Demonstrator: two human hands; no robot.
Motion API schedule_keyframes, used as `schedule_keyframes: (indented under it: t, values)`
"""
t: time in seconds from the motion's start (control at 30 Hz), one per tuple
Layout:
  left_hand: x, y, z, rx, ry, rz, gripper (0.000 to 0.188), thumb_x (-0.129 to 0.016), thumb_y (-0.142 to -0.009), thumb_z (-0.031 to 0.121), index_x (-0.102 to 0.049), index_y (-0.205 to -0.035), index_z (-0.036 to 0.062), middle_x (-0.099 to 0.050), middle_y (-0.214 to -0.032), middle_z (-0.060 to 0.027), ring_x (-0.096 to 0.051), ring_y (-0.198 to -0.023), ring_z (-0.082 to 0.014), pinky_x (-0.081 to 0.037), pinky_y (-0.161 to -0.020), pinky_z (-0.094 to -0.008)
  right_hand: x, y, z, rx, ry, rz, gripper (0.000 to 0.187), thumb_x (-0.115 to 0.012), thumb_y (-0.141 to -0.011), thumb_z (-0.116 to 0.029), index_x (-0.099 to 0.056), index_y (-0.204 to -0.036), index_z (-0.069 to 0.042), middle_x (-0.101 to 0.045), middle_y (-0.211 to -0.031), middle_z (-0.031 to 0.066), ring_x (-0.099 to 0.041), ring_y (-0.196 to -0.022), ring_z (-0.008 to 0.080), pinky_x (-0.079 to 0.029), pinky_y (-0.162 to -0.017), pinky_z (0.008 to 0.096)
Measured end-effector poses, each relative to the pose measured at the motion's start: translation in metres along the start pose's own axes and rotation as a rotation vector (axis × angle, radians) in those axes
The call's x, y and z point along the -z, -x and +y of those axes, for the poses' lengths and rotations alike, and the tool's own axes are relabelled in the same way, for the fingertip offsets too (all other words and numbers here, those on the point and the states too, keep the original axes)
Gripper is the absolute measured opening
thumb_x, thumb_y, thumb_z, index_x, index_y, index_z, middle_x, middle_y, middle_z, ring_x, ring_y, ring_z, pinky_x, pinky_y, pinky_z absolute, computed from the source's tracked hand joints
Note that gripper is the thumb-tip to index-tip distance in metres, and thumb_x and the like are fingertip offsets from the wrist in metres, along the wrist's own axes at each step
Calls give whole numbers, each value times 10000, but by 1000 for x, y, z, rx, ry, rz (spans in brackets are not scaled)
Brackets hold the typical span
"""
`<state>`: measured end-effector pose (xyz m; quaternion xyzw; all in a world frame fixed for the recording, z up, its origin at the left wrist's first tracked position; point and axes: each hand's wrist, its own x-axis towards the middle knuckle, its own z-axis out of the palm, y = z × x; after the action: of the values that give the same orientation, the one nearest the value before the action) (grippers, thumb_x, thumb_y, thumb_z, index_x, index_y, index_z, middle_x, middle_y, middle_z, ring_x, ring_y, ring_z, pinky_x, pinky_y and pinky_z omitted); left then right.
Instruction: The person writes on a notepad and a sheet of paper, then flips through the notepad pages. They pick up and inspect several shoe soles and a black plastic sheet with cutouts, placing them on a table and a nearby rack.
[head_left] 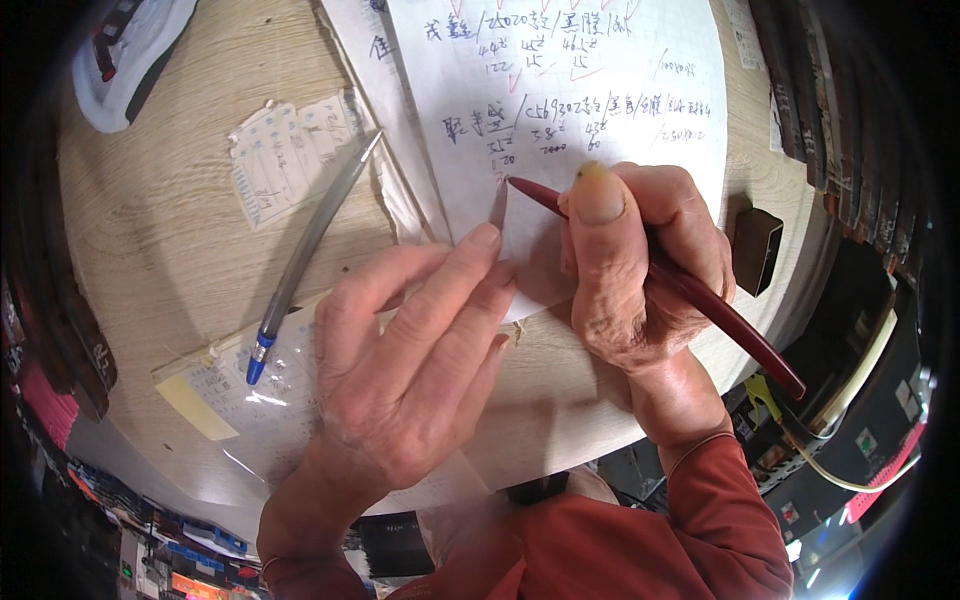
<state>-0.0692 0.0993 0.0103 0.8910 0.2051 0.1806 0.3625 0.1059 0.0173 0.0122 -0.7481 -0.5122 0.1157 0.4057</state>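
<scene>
My right hand [645, 260] is closed round a dark red pen [735, 325], thumb on top. The pen's tip meets a white sheet [640, 70], just under a column of handwritten figures. Red tick marks stand among the dark handwriting on the sheet. My left hand [410, 340] lies palm down with its fingers stretched out, holding nothing. Its fingertips rest on the lower part of the sheet, close to the pen tip. Left of that hand lies a grey ballpoint pen [315, 235] with a blue end, partly over a plastic-covered paper [285, 375].
A torn paper slip [290, 165] lies on the wood-grain table [170, 250]. At the upper left is a white, curved, shoe-like thing [135, 80]. A small dark block [757, 250] stands right of the sheet, and stacked dark strips [860, 130] line the right side.
</scene>
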Motion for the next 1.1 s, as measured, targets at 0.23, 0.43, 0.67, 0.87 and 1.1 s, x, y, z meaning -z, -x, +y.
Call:
schedule_keyframes:
  t: [0.23,0.43,0.67,0.87,1.1]
  values:
    - [1,1,0,2,-6,-13,435,-762,-796,78,-708,-1213,-36,-675,-1312,-136,-598,-1112,-323,-490,-967,-408,-2,0,8,132,60,44,351,-760,-833,10,-706,-1156,-116,-640,-835,36,-611,-562,156,-480,-441,284]
    - [1,-1,0,-10,-1,0,447,-765,-790,79,-708,-1220,-29,-675,-1313,-132,-599,-1108,-321,-491,-965,-406,0,-3,-1,20,77,44,118,-657,-992,-147,-637,-939,-44,-613,-669,10,-535,-536,60,-431,-497,229]
    - [0,-1,-1,-12,-18,-6,461,-766,-782,79,-703,-1228,-19,-679,-1305,-133,-600,-1098,-328,-489,-958,-405,-6,-6,-3,-61,-89,115,253,-647,-1024,-218,-619,-863,-24,-596,-616,6,-503,-508,47,-401,-495,227]
    - [14,-5,-2,5,161,-14,412,-772,-758,26,-710,-1162,-28,-704,-1228,-146,-645,-1042,-312,-501,-914,-414,-2,-8,-3,-332,-344,231,329,-648,-1020,-263,-607,-805,-17,-562,-591,14,-459,-483,52,-352,-471,225]
    - [39,-6,2,355,914,161,332,-523,-873,-35,-691,-1158,-56,-686,-1203,-225,-642,-1145,-282,-477,-1038,-399,1,-7,6,-193,-480,218,323,-619,-1037,-205,-581,-774,-20,-584,-638,23,-455,-472,53,-347,-450,231]
